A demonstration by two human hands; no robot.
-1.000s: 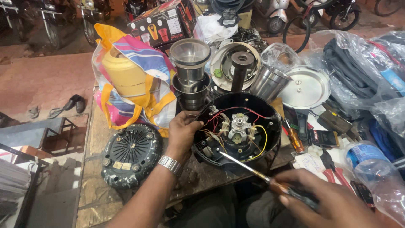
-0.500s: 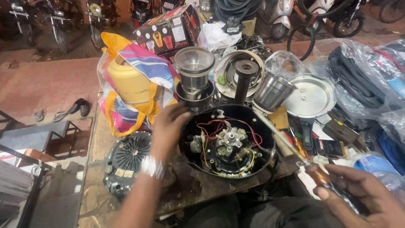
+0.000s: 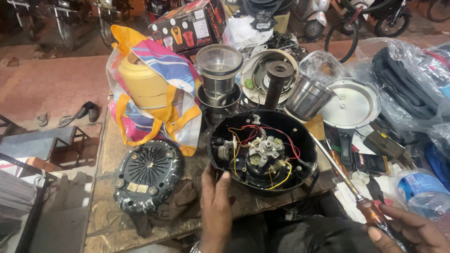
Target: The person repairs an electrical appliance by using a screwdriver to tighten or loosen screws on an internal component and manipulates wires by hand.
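Compared with half a second ago, the left hand has dropped from the upper left rim of the opened mixer base to its lower left edge, fingers loosely spread and touching the black housing. The screwdriver now lies further right of the base, its amber handle gripped in the closed right hand at lower right. The base sits at frame centre on the wooden bench, holding a motor and red and yellow wires. The detached black bottom cover lies at lower left. A striped bag at upper left holds a yellow container.
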